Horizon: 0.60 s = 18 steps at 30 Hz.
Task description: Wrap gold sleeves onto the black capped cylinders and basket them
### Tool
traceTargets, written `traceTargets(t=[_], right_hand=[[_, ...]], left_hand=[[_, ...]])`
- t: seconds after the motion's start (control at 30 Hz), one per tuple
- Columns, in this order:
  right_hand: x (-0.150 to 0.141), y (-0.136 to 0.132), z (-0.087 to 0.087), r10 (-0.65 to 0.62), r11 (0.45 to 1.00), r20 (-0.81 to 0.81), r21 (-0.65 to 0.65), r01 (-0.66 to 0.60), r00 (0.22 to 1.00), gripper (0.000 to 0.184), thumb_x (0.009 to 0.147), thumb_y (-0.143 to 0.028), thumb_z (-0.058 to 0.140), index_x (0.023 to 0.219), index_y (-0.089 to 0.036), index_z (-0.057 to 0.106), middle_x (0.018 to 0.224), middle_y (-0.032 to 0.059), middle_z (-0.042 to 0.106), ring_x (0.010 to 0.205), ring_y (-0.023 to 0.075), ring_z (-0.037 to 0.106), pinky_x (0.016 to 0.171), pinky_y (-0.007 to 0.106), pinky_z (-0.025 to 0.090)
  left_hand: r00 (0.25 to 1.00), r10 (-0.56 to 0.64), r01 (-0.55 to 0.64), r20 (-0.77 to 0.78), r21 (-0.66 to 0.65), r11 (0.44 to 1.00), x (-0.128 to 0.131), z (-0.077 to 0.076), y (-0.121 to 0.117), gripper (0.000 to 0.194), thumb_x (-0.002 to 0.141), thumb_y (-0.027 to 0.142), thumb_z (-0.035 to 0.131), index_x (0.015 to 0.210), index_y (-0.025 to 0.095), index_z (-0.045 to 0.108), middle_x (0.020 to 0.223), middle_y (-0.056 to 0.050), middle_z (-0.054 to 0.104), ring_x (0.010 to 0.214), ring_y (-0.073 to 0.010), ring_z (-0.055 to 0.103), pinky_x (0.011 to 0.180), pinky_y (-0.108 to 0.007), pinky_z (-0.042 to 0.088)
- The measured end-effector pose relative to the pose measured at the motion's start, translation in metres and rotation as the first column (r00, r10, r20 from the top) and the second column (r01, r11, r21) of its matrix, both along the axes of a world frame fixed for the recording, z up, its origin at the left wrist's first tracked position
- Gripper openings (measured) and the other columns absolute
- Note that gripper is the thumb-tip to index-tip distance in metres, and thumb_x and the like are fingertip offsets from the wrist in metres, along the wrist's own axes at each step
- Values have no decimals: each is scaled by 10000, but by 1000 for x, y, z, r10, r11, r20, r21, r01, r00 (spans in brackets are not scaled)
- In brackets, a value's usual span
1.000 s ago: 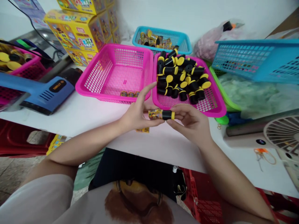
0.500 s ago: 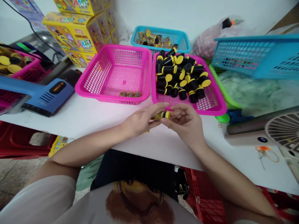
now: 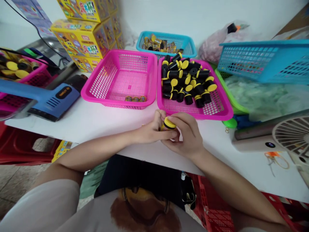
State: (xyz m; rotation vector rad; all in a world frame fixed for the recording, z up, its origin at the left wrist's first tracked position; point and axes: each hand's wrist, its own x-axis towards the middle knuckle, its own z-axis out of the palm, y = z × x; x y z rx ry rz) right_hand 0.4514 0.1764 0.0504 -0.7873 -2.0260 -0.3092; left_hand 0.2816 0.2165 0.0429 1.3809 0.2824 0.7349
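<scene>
Between both hands, over the table in front of the baskets, is a small cup (image 3: 169, 123) with a yellow lid and a black band beneath it. My left hand (image 3: 154, 130) wraps the side of the cup, thumb laid across its front. My right hand (image 3: 187, 133) closes on it from the other side, with fingers on the yellow lid and below. The cup's lower part is hidden by fingers. Just beyond stands a pink basket (image 3: 227, 112) of black cups with yellow lids. To its left, another pink basket (image 3: 93, 96) holds 3 small labelled pieces (image 3: 135, 99).
A blue heat gun (image 3: 56, 100) lies at the left, near stacked yellow boxes (image 3: 77, 35). A blue basket (image 3: 190, 40) of small cups stands at the back. On the right are a fan (image 3: 293, 135), a large blue basket (image 3: 270, 61) and a green basket (image 3: 229, 93) with plastic bags.
The cup has turned from lying sideways to more upright, its lid now facing up. My right hand has moved in around it, and my left fingers have curled in. The view has shifted slightly.
</scene>
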Motion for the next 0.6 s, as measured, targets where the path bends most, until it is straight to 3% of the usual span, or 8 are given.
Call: traceTargets(t=[0.07,0.2,0.33,0.5,0.6], right_hand=[[-2,0,-2,-17,1000,19,9,17,1000,698,870,-234,716,1510,-219,437,1177,131,645,1116,290,661,913,468,626],[-4,1,-10,-76,997,99,42,72,992,692,910,-276,707,1531,-205,410,1178,144,647,1139,309,649,961,502,606],[-5,3,-15,-88,996,172,45,82,981,606,972,-325,657,1519,-205,425,1168,139,655,1135,308,650,989,520,591],[-2,7,-11,-41,991,63,127,33,997,517,942,-258,701,1419,-230,504,1158,105,655,1157,269,652,1005,478,608],[-3,6,-8,5,994,64,113,-13,998,486,918,-227,727,1361,-271,532,1144,80,655,1147,261,650,1050,507,585]], left_hand=[[1000,-12,13,19,-27,1000,1,-2,-1,520,920,291,727,967,287,208,805,103,623,667,-83,690,605,-203,552],[993,105,-106,57,17,994,2,-6,0,524,850,181,703,977,290,207,781,130,537,593,-49,622,520,-147,444],[974,223,-226,43,110,968,3,-9,3,554,791,166,709,999,292,212,794,138,468,558,-26,541,538,-156,419],[966,240,-254,98,175,951,4,-9,4,523,846,196,701,1007,299,214,766,144,479,517,-30,498,529,-163,393],[963,255,-268,85,229,936,4,-8,2,528,837,196,705,1031,297,225,771,131,485,543,-47,514,521,-168,384]])
